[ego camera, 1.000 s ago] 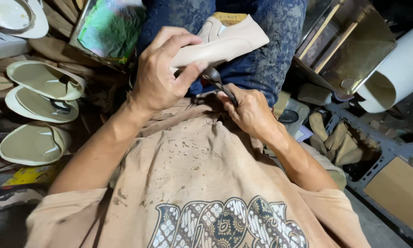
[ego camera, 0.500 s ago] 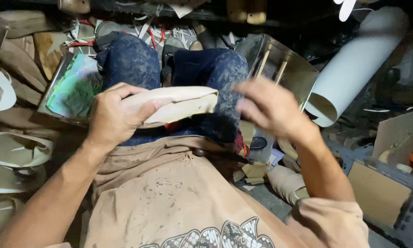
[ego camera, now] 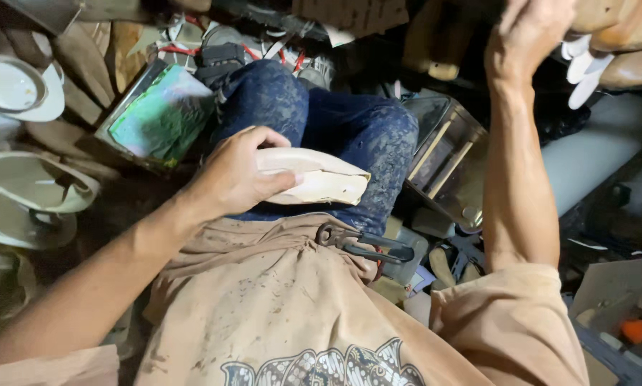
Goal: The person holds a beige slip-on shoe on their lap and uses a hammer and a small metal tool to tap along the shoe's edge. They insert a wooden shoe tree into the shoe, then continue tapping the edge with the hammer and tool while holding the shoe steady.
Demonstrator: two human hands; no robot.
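Nearest, shirt: a stained tan shirt [ego camera: 278, 314] with a dark patterned print fills the near edge of the view.
Pliers: dark pincer-like pliers [ego camera: 360, 243] lie on the shirt's hem at the lap, just right of centre, with no hand on them.
Left hand: the left hand [ego camera: 235, 175] is closed around a pale shoe upper on its last [ego camera: 317, 179], thumb on top, fingers wrapped under.
Shoe piece: it rests on the lap across the blue patterned trousers [ego camera: 335, 121], its open end pointing right.
Soles: pale flat soles [ego camera: 31, 186] are stacked at the left edge, well apart from the hand.
Tin: a square tin smeared with green [ego camera: 160, 114] sits left of the knees, farther out.
Metal box: an open metal box [ego camera: 449, 161] stands just right of the right knee.
Right hand: the right hand [ego camera: 531, 36] is raised far right at a row of wooden lasts [ego camera: 621, 36]; whether it grips one I cannot tell, as the fingers run out of view.
Roll: a white roll [ego camera: 592, 154] lies at the right beyond the forearm.
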